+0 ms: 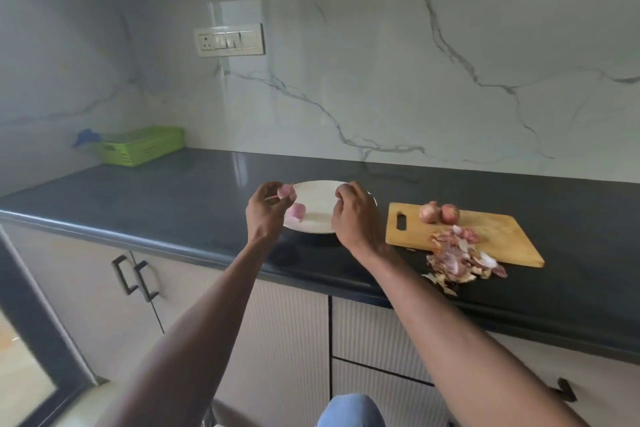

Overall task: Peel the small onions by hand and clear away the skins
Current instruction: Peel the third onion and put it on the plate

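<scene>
The left hand (268, 206) pinches a small pink peeled onion (286, 191) above the round white plate (317, 199); the right hand (351, 213), curled, apparently empty, hovers opposite, nearer the unpeeled onions (439, 212).

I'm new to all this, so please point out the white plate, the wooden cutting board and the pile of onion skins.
white plate (320, 196): head view, bare centre of the dish.
wooden cutting board (415, 236): head view, bare wood below the handle slot.
pile of onion skins (460, 258): head view, middle of the heap.
</scene>
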`<state>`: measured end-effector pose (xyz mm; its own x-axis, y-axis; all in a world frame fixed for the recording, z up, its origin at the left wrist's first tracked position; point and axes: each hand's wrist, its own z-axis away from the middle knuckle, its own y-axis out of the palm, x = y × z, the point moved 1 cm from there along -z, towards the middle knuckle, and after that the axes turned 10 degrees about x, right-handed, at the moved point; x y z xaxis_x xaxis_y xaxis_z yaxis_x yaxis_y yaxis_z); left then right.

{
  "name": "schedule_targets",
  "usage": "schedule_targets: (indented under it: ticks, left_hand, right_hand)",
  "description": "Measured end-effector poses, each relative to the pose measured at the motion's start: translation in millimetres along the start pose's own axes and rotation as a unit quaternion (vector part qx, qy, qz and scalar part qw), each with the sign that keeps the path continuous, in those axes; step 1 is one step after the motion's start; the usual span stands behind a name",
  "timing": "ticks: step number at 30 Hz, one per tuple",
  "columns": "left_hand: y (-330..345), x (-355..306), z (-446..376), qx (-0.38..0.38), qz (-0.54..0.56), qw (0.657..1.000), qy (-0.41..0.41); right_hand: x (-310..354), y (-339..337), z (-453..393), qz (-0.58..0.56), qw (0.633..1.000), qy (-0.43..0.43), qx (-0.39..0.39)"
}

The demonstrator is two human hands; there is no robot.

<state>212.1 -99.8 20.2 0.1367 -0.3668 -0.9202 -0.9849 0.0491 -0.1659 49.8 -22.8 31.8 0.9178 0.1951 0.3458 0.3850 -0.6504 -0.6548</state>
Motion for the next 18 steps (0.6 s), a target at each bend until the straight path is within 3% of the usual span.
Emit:
schedule_targets:
  ticks: [8,18]
  left_hand:
    - [-6,25,-34,0.013,-0.074,0.996,-0.058]
    - [-2,28,-34,0.060,-0.166,0.980,-0.094]
  right_hand:
    - [-18,41,-9,0.035,0.999,0.009,0.018]
    - [-23,42,-5,0.029,0.999,0.023,0.017]
